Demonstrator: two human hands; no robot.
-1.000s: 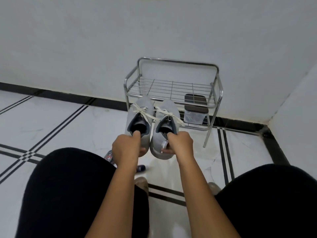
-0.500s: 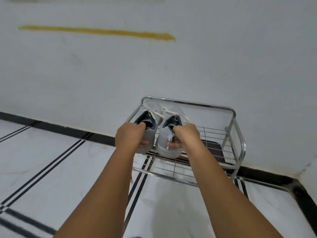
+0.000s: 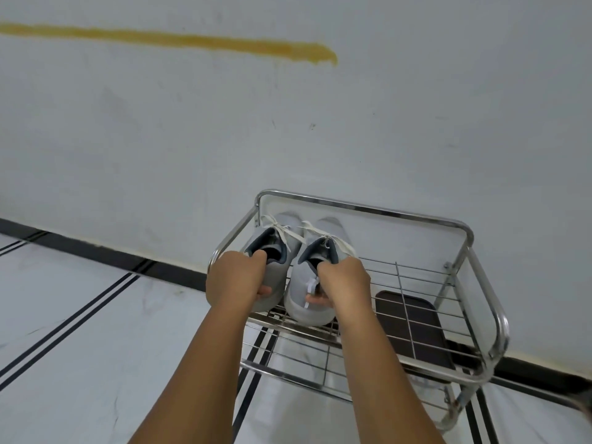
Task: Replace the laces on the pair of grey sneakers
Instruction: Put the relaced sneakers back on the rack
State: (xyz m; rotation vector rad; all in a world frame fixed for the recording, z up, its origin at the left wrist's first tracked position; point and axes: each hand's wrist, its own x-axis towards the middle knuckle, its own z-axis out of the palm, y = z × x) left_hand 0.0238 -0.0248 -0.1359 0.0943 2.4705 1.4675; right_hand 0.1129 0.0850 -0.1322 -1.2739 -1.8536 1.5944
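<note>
- Two grey sneakers are seen from the head camera, side by side with toes toward the wall, at the left end of the upper shelf of a chrome wire rack [image 3: 378, 207].
- No brand, label or readable writing can be made out on the shoes or the rack.
- The left sneaker [image 3: 276, 254] is gripped at its heel by the left hand [image 3: 235, 280], fingers hooked into the collar and thumb under the heel.
- The right sneaker [image 3: 307, 296] is gripped the same way by the right hand [image 3: 344, 285], fingers curled over the heel collar and thumb against the back; its heel hangs over the front edge of the shelf.
- Whether the soles are resting on the wires or held just above them cannot be told.
- Cream laces [image 3: 290, 233] are threaded in both shoes and tied near the tongues.
- A dark rectangular tray [image 3: 416, 331] is visible through the wires, lower in the rack toward its right; its contents cannot be told.
- A yellow streak [image 3: 192, 41] is marked across the pale wall behind.
- White floor tiles [image 3: 96, 331] with black lines lie below.
</note>
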